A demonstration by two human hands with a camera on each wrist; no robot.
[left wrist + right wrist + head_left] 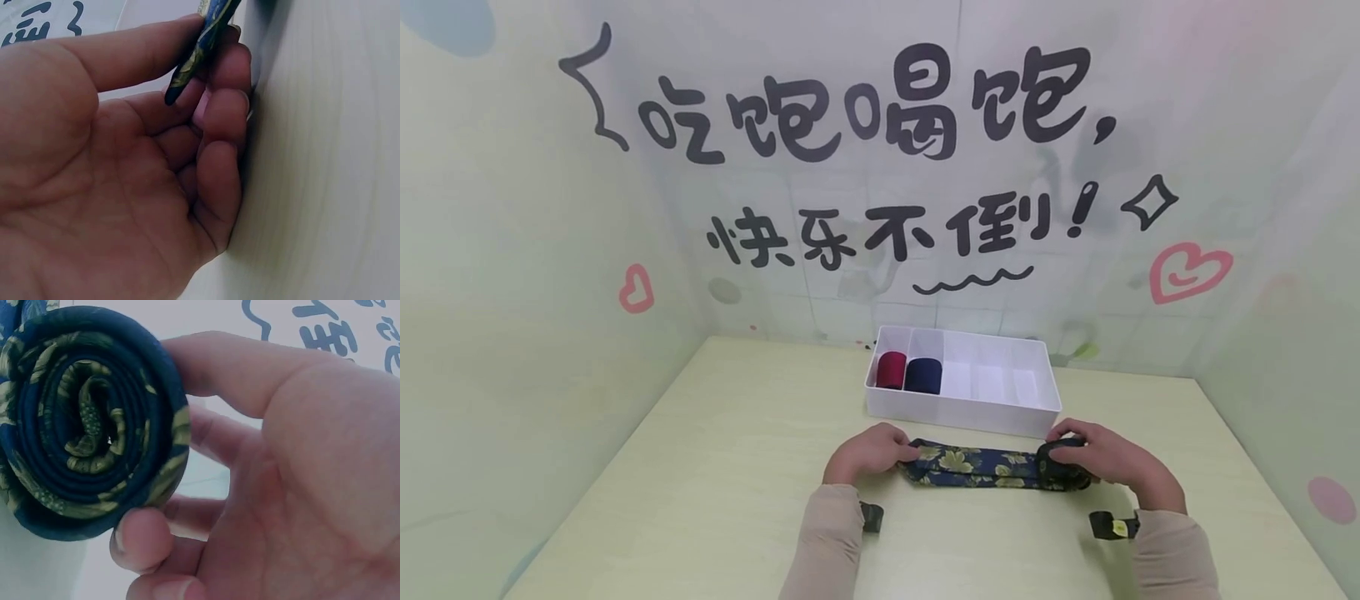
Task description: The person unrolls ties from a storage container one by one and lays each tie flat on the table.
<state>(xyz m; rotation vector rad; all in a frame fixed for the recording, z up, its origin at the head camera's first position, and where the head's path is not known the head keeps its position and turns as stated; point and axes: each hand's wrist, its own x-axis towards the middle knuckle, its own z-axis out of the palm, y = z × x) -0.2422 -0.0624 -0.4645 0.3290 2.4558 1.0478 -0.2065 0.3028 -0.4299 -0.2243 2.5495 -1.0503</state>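
Observation:
A blue necktie with a yellow-green flower pattern stretches between the two hands, just in front of the white box. My left hand pinches its flat left end between thumb and fingers; the left wrist view shows that tip of the tie in the grip. At the other end the tie is wound into a roll, its spiral facing the right wrist camera. My right hand holds this roll, thumb on one side and fingers curled around the other.
Behind the tie stands a white divided box. Its two left compartments hold a red roll and a dark blue roll. The pale wooden table is enclosed by printed walls at the back and sides.

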